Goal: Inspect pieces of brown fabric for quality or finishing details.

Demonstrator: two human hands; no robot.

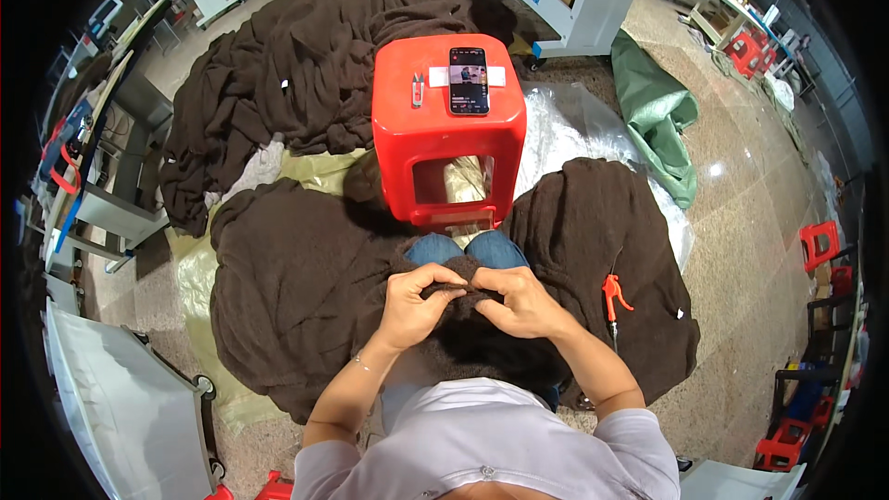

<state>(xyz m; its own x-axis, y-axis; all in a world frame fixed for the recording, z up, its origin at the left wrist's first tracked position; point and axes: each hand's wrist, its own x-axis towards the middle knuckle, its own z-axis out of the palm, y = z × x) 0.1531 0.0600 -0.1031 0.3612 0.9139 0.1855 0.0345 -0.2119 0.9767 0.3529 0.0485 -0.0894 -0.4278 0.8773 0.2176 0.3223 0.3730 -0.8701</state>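
Right between the fingertips sits the brown knitted fabric (pixel 456 313), and neither hand is nearer: the left hand (pixel 415 304) pinches it from one side, the right hand (pixel 520 302) from the other, thumbs and forefingers nearly together on the cloth. The gripped edge seems to run crosswise from hand to hand, though I can't make out its exact line. More cloth hangs below the fingers over the lap. Beyond them stands a red plastic stool (pixel 400 143); right of them lies an orange-red air blow gun (pixel 612 296).
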